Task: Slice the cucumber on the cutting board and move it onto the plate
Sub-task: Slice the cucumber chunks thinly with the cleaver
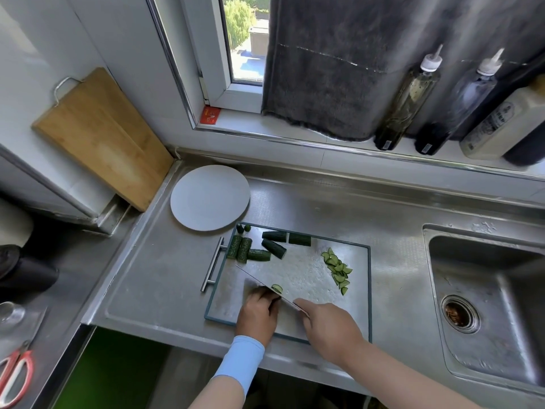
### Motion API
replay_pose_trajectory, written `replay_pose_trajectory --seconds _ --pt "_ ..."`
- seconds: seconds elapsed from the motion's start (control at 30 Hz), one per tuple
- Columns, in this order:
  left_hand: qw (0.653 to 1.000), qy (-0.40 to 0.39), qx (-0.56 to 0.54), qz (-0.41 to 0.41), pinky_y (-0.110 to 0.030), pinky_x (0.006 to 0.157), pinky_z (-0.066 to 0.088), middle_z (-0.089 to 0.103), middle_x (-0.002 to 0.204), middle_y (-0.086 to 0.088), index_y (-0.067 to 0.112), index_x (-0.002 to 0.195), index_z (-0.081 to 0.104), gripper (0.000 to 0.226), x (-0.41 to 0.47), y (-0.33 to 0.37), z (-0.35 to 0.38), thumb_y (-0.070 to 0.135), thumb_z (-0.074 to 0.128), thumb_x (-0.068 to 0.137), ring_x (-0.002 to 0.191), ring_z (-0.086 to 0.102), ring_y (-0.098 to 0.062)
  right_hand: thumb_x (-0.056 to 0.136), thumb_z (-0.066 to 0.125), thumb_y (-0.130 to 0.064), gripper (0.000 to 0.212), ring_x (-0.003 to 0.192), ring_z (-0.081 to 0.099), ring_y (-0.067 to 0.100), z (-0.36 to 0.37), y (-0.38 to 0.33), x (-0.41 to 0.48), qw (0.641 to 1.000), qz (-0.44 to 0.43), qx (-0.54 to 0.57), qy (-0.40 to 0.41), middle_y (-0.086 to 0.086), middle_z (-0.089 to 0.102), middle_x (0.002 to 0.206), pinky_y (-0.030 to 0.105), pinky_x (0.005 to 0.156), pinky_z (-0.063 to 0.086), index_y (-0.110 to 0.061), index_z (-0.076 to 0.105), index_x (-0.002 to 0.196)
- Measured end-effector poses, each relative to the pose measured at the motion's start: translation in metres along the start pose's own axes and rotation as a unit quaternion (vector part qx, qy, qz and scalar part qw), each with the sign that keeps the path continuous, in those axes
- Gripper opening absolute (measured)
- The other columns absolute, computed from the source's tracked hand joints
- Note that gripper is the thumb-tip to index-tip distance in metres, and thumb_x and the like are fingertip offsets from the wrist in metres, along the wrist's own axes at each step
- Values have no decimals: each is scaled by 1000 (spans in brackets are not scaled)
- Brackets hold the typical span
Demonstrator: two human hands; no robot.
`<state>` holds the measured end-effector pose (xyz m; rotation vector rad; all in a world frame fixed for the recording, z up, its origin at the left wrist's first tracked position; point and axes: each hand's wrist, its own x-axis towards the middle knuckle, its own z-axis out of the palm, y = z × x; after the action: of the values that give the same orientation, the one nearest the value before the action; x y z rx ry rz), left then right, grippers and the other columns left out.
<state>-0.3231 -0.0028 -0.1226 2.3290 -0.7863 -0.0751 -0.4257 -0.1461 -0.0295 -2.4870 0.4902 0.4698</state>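
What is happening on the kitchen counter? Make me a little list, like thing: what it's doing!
right hand: grips the knife handle
knife: blade slanted across the cutting board
left hand: fingers curled right beside the blade; what is under them is hidden
fresh slice: lies by the blade
sliced pile: right side of the board
uncut chunks: far left part of the board
plate: white, past the board's far left corner, no cucumber on it yet
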Motion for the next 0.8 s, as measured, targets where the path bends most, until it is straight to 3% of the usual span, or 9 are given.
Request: replay_pose_trajectory --seconds 0.4,0.6,0.8 --pt "999 29 -6 17 -23 78 52 69 93 -1 16 88 75 23 0 0 1 6 83 69 88 61 -15 103 36 -26 33 89 63 25 -4 6 -4 1000 8 0 -4 1 72 97 35 77 51 -32 57 128" --pt "1000 27 -10 6 -22 74 51 67 90 0 15 88 75 23 -2 -3 5 5 83 68 88 56 -13 103 35 -25 27 78 57 26 -3 5 6 1000 5 3 -23 -1 61 81 33 67 45 -35 58 114" --pt "1000 27 -3 8 -25 70 51 66 89 -1 15 87 74 24 -4 -2 4 4 83 68 87 54 -14 103 36 -24 31 75 49 23 -2 3 6 1000 1 -2 -23 4 64 88 33 69 44 -32 58 122"
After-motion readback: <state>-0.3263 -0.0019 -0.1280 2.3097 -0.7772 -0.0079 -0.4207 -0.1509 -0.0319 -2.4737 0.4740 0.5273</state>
